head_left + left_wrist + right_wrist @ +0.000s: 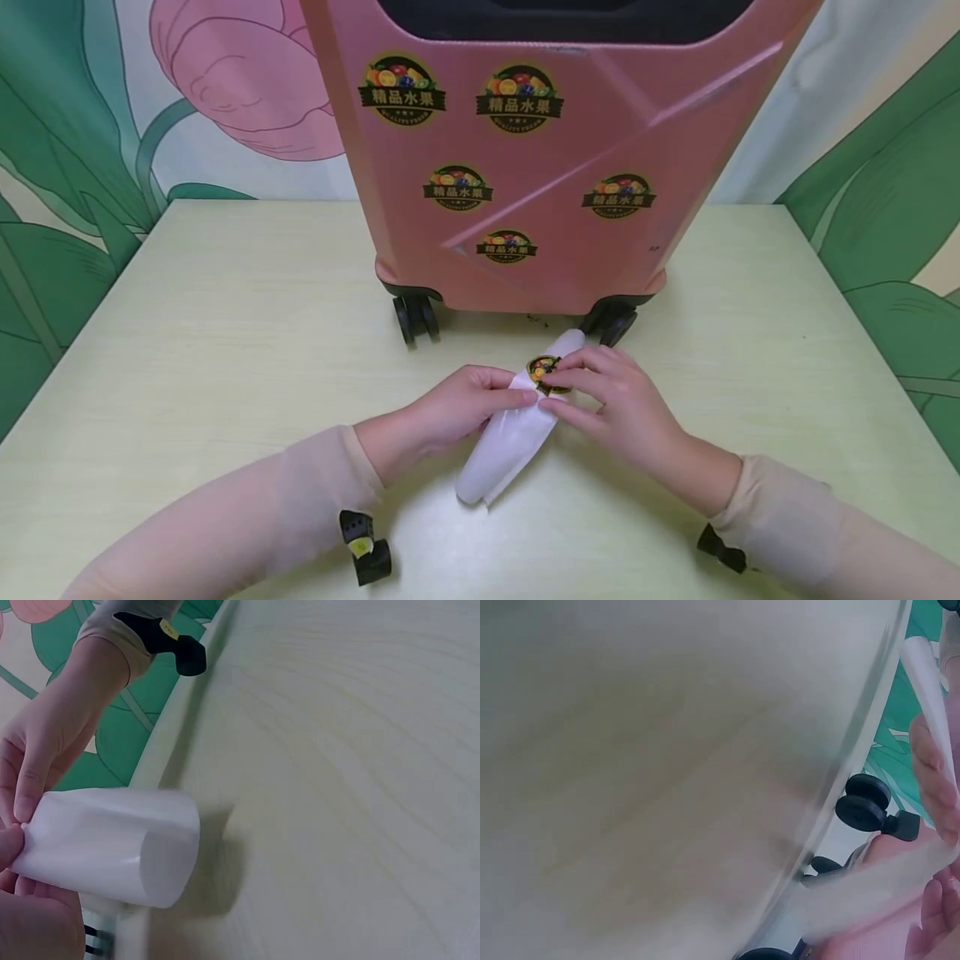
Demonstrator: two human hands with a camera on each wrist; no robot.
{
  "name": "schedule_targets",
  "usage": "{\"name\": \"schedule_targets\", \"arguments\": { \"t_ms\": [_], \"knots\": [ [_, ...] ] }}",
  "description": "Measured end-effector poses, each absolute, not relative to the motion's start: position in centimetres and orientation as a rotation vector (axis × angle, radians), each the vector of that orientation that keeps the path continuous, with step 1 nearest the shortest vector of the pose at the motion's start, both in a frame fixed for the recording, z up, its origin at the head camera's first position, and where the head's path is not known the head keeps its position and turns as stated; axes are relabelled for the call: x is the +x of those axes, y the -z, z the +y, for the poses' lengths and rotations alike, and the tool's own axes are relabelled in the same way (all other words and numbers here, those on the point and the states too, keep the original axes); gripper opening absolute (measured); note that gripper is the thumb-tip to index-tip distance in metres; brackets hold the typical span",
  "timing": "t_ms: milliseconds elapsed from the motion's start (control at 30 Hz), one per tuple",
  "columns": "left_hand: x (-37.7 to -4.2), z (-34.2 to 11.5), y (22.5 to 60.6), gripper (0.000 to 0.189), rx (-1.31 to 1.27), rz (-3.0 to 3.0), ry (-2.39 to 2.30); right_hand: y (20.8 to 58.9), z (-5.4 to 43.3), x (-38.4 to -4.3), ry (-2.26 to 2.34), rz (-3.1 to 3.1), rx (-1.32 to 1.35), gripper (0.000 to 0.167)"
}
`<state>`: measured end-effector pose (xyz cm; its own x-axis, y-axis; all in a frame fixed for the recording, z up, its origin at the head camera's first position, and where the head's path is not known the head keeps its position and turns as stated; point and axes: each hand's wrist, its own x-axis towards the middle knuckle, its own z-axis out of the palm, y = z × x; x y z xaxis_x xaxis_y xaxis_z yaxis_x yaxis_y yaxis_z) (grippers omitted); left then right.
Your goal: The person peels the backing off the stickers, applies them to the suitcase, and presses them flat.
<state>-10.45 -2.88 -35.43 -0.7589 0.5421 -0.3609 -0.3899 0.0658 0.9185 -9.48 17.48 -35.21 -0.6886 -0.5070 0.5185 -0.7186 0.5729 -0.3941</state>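
Note:
A white, curled sheet of sticker backing (502, 458) is held over the table in front of the suitcase. My left hand (457, 408) grips it by its left side, thumb lying on top. A round fruit sticker (540, 368), dark with a bright fruit picture, shows on the sheet's upper part. The fingers of my right hand (630, 400) pinch at the sticker's right edge and cover part of it. In the left wrist view the sheet (90, 840) is rolled into a loose tube with its end open.
Upright behind my hands stands a pink suitcase (555, 283) on black wheels. Several matching fruit stickers (519, 98) are scattered over its front. It stands on a pale wooden table (225, 333). A cloth with large leaves and a pink flower (247, 75) hangs behind.

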Motion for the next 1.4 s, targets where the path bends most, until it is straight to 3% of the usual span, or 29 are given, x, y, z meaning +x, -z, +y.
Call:
{"name": "schedule_targets", "arguments": {
  "t_ms": [533,800,1400],
  "knots": [
    [-10.12,-2.47,35.63,0.029,0.202,1.662,-1.846,35.45,17.30,-9.07,-1.084,-2.395,0.917,0.020],
    [-9.94,-2.25,35.45,0.031,0.198,1.699,-1.836,35.47,17.45,-9.13,-1.034,-2.401,0.936,0.025],
    [-10.55,-2.64,35.23,0.024,0.305,1.849,-1.683,35.50,17.89,-9.26,-1.478,-2.569,0.707,0.009]
  ]
}}
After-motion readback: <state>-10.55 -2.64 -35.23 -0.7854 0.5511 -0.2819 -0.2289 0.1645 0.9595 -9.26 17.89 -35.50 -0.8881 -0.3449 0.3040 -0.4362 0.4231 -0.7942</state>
